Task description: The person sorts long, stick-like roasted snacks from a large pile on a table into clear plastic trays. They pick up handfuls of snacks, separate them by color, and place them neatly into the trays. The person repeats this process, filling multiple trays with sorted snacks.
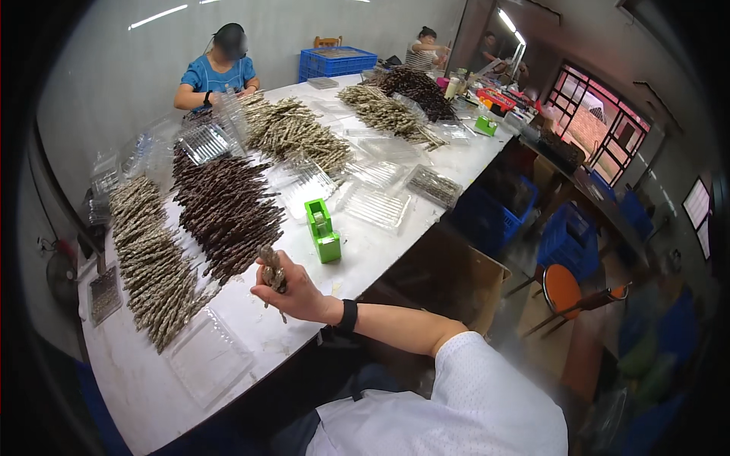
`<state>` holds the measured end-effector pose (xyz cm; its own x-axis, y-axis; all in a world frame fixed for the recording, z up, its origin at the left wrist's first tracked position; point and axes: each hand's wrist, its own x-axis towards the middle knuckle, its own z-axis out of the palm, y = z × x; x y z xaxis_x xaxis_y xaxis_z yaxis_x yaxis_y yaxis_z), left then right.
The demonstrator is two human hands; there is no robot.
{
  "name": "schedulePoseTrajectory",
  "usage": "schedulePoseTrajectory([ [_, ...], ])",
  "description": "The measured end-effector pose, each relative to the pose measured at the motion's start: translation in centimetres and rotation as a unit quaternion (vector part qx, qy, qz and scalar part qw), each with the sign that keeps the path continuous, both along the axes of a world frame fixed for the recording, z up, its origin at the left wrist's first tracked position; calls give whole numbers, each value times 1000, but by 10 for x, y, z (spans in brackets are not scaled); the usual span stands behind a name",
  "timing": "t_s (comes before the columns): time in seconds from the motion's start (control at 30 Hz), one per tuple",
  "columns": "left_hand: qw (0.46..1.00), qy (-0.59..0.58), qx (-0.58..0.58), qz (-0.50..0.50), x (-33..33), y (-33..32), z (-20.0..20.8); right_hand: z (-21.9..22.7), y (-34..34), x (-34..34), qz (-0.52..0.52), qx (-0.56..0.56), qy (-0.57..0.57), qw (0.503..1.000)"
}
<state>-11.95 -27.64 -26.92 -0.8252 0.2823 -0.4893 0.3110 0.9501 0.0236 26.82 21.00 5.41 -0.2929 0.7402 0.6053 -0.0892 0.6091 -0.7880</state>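
Observation:
My right hand point(303, 296) reaches in from the lower right, with a dark band on its wrist. Its fingers are closed round a small bundle of twisted brownish-grey sticks point(272, 275), held over the near part of the white table point(285, 334). Beyond the hand lies a heap of dark brown twisted sticks point(224, 213). A long pale heap of similar sticks point(156, 262) is to its left. Just past my fingers stands a bright green tape dispenser point(323, 237). A clear plastic tray point(209, 357) lies flat near the table's front edge. My left hand is out of view.
Clear trays point(374, 204) lie across the middle, beside a filled tray point(433, 186). More pale sticks point(293, 133) are farther back. A person in blue point(220, 72) works across the table; others sit farther away. An orange stool point(561, 289) and blue crates point(569, 239) stand right.

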Motion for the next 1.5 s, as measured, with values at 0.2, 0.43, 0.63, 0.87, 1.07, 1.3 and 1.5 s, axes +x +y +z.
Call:
schedulePoseTrajectory([
  [0.2,997,25,37,-69,5,2,10,-11,-4,5,-4,11,-14,1000],
  [0.43,845,40,321,-426,120,93,157,-6,13,0,-29,-76,37,996],
  [0.63,728,52,597,-333,211,224,331,3,30,-8,34,-76,-14,996],
  [0.87,597,-189,712,-318,259,366,367,12,11,-8,57,53,-43,996],
  [1.07,551,-120,722,-402,284,415,376,5,1,-5,135,25,-7,991],
  [1.3,570,-14,645,-510,281,434,383,-19,10,-11,92,-17,-34,995],
  [1.5,610,-84,617,-490,272,443,356,-59,15,-19,90,-81,-29,992],
])
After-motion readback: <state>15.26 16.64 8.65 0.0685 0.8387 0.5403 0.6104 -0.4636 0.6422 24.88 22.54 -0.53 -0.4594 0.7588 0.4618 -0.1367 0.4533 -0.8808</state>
